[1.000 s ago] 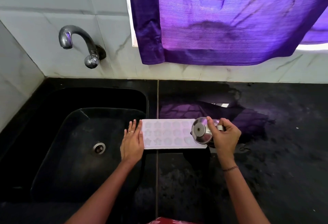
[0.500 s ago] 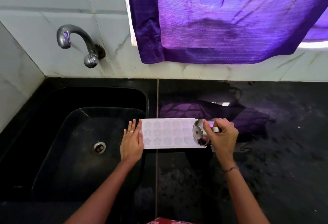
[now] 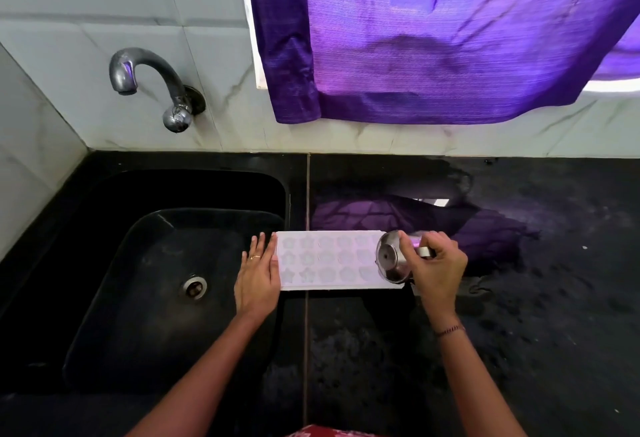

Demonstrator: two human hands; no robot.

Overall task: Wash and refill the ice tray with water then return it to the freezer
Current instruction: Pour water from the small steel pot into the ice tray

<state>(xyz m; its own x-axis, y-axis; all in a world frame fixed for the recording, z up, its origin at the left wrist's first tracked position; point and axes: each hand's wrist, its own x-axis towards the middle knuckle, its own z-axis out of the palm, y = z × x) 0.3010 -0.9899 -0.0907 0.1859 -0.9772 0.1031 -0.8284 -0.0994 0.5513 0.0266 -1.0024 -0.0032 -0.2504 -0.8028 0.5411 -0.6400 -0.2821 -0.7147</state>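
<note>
Tray [image 3: 329, 260]: white, rectangular, moulded with three rows of flower-shaped cells. It lies flat on the black speckled stone counter [image 3: 519, 332], its left end at the rim of the sink [image 3: 138, 263].

Left hand [image 3: 258, 274]: flat, fingers straight and close together, resting against the tray's left end; thin ring on one finger.

Right hand [image 3: 436, 267]: fingers curled round the handle of a small polished steel cup [image 3: 393, 260]. The cup is tipped on its side over the tray's right end, round base facing the camera.

Sink: glossy black, rounded corners, metal drain. Curved grey metal tap [image 3: 152, 69] on the marbled tile wall. Ribbed purple curtain [image 3: 450, 38] hangs above the counter.
</note>
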